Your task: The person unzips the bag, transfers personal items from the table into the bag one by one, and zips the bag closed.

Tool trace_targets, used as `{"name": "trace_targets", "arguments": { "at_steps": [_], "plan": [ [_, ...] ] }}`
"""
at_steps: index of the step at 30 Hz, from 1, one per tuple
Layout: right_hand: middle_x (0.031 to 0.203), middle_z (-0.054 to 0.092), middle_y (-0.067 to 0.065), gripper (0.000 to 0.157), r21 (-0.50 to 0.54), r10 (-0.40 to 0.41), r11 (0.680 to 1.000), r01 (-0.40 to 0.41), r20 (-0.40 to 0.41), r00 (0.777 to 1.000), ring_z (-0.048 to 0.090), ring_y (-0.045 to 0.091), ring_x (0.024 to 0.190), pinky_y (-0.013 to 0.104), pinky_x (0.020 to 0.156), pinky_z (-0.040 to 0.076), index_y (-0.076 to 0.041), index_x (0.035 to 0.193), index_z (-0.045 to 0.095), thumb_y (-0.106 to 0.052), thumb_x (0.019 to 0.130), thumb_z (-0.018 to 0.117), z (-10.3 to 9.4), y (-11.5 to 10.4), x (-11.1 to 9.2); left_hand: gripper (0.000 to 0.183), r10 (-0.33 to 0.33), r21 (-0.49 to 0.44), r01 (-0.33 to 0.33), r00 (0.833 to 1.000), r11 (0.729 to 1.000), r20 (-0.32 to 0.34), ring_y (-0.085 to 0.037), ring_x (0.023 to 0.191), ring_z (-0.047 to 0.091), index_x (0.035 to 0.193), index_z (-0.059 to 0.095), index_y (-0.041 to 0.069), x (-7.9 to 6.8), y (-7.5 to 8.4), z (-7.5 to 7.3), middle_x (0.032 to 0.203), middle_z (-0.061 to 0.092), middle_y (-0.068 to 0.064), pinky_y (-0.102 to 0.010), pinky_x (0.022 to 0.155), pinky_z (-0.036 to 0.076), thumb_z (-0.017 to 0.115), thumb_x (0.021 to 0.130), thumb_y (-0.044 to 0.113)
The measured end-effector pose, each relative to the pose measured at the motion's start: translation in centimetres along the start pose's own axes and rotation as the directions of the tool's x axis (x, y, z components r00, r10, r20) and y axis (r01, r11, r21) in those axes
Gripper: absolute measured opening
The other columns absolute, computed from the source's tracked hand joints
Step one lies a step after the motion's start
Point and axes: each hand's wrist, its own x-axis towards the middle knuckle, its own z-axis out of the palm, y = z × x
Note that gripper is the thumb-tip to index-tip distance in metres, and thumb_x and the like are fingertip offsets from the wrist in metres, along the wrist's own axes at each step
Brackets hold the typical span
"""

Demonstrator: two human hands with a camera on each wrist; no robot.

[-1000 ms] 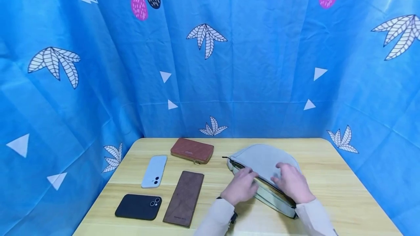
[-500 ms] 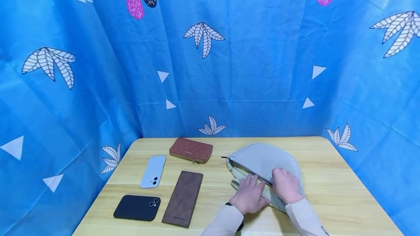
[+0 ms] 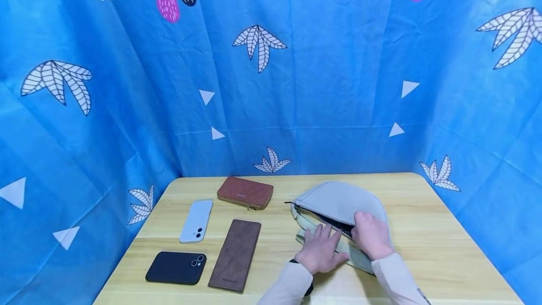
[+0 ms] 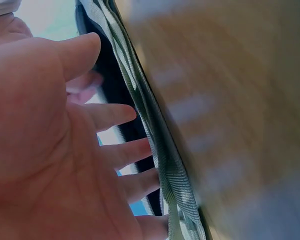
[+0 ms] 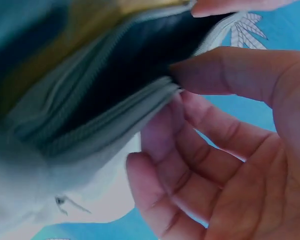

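Observation:
A pale grey half-moon shoulder bag (image 3: 338, 199) lies on the table's right side, its zipped side facing me. The zip is undone and the dark inside shows through the gap. My right hand (image 3: 371, 234) pinches the far edge of the opening; in the right wrist view, the thumb is at the mouth and curled fingers are behind the zip edge (image 5: 115, 112). My left hand (image 3: 322, 251) rests with spread fingers on the near side, over the pale green strap (image 3: 357, 258). In the left wrist view its fingertips touch the folded webbing (image 4: 157, 135).
To the left lie a reddish-brown zip wallet (image 3: 245, 193), a long brown wallet (image 3: 235, 254), a light blue phone (image 3: 196, 220) and a black phone (image 3: 175, 267). Blue patterned curtain (image 3: 271, 98) hangs around the wooden table's (image 3: 440, 248) back and sides.
My left hand has moved right and settled on the bag's near side. My right hand has taken hold of the far edge, and the opening gapes wider than half a second ago.

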Motion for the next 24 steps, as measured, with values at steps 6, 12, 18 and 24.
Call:
{"name": "trace_targets", "arguments": {
  "at_steps": [6, 12, 18, 24],
  "plan": [
    [0.068, 0.066, 0.011, 0.013, 0.052, 0.002, 0.999, 0.002, -0.086, 0.996, 0.062, 0.032, 0.057, 0.050, 0.048, 0.047, -0.009, 0.067, 0.056, -0.002, 0.073, 0.065, -1.2, -0.1, 0.0, 0.064, -0.003, 0.008, 0.003, 1.000, 1.000, 0.002, -0.027, 0.152, 0.039, 0.155, 0.044, 0.038, 0.0, -0.3, -0.1, 0.163, 0.042, 0.003, -0.058, 0.119, 0.039, 0.045, 0.100, 0.070],
    [0.067, 0.065, 0.008, 0.015, 0.086, 0.045, 0.996, -0.039, -0.070, 0.997, 0.059, 0.029, 0.059, 0.047, 0.050, 0.046, -0.011, 0.067, 0.056, -0.003, 0.077, 0.064, -1.9, 0.2, 0.1, 0.061, 0.006, -0.010, -0.006, 1.000, 1.000, 0.024, -0.031, 0.154, 0.035, 0.154, 0.046, 0.039, 0.0, -1.1, -0.3, 0.165, 0.040, 0.001, -0.060, 0.120, 0.036, 0.045, 0.101, 0.068],
    [0.066, 0.064, 0.009, 0.021, 0.113, 0.082, 0.991, -0.074, -0.065, 0.994, 0.062, 0.031, 0.061, 0.050, 0.053, 0.048, -0.011, 0.061, 0.056, -0.006, 0.080, 0.064, -2.5, 0.2, 0.2, 0.061, 0.024, -0.025, -0.023, 0.998, 0.999, 0.056, -0.031, 0.158, 0.030, 0.154, 0.045, 0.040, 0.7, -2.2, -0.6, 0.169, 0.034, -0.001, -0.063, 0.123, 0.032, 0.044, 0.100, 0.069],
    [0.058, 0.055, 0.004, 0.031, 0.134, 0.103, 0.987, -0.092, -0.075, 0.992, 0.058, 0.026, 0.058, 0.043, 0.052, 0.045, -0.013, 0.054, 0.047, -0.006, 0.079, 0.063, -2.7, 0.2, 0.2, 0.062, 0.045, -0.060, -0.041, 0.997, 0.997, 0.060, -0.029, 0.159, 0.027, 0.153, 0.047, 0.038, 1.2, -2.9, -0.8, 0.169, 0.034, 0.000, -0.064, 0.124, 0.028, 0.046, 0.100, 0.068]
  ]
}}
